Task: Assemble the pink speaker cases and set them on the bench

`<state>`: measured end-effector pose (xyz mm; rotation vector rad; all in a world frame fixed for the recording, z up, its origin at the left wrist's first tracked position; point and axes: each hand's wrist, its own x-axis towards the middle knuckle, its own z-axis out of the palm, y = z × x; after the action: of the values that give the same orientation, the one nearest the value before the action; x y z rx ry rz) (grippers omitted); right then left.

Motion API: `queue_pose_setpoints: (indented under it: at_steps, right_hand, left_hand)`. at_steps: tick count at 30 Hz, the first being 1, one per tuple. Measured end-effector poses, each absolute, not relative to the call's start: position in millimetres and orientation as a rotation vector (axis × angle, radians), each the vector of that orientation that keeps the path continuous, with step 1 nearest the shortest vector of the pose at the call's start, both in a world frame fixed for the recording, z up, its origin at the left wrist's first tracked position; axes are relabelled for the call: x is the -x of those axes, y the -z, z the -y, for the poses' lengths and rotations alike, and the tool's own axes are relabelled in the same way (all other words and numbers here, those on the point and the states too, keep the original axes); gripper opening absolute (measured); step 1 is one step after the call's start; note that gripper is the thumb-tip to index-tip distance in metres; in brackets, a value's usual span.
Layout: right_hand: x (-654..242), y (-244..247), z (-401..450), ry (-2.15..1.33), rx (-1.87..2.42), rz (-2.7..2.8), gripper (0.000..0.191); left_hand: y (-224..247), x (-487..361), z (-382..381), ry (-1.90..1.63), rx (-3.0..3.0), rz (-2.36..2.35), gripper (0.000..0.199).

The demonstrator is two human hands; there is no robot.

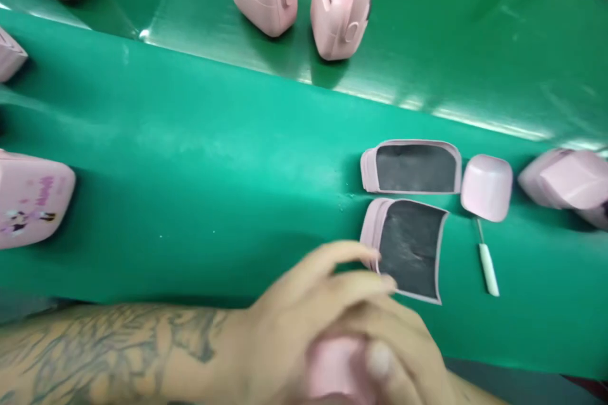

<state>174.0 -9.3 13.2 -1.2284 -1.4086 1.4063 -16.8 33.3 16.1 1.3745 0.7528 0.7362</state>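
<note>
Here we are at the near edge of the green counter [166, 202], and both hands are closed around a small pink part [336, 364], low in the view. The left hand [299, 316] comes in from the left, palm against the part, its fingers stretched across the right hand [408, 335], whose thumb bends in over the part's right side. So the piece sits right between the palms, each hand about equally near; blur and fingers hide too much to tell its long axis. Just ahead, slightly right, lies the lower dark-lined shell [413, 250], open side up, with the left fingertips over its near-left corner; touching or merely hovering, I can't tell. Beyond it sits the upper dark-lined shell [418, 168], running lengthwise left to right. Out on the right there's a pink cap [487, 186], and below it a white-handled tool [488, 269], handle pointing back toward the person.
</note>
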Motion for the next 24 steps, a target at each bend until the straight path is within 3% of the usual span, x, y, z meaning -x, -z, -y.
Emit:
queue_pose_setpoints:
  at_steps: [3,5,6,10,12,14,17,24]
  right_hand:
    - [-170.1,-10.3,9.1,-1.326,1.335,1.094,0.048]
    - [-161.2,-10.0,14.8,-1.256,1.409,0.909,0.055]
    - [-156.0,-10.1,17.5,-1.248,1.406,0.866,0.057]
    - [-144.9,-15.6,22.2,-1.324,1.274,0.856,0.053]
    - [-148.9,-22.4,24.2,-1.369,1.192,1.038,0.041]
    - [-156.9,-30.4,28.7,-1.373,1.119,1.318,0.052]
    - [-168.2,-39.8,38.8,-1.285,1.152,1.568,0.080]
    - [-176.6,-30.7,64.8,-1.193,1.110,1.309,0.083]
  left_hand:
    - [-5.6,51.2,-10.6,-0.723,-1.506,-1.002,0.058]
    - [8.0,68.1,9.0,-0.622,-1.671,-0.881,0.102]
    - [14.0,72.9,17.7,-0.619,-1.658,-0.971,0.104]
    - [14.9,74.5,33.7,-0.701,-1.472,-1.231,0.074]
    - [0.7,73.2,32.2,-0.801,-1.428,-1.265,0.072]
    - [-18.4,72.9,29.4,-0.863,-1.454,-1.271,0.072]
    - [-46.2,70.1,29.3,-0.849,-1.558,-1.337,0.073]
    - [-54.3,49.5,47.3,-1.049,-1.520,-1.222,0.104]
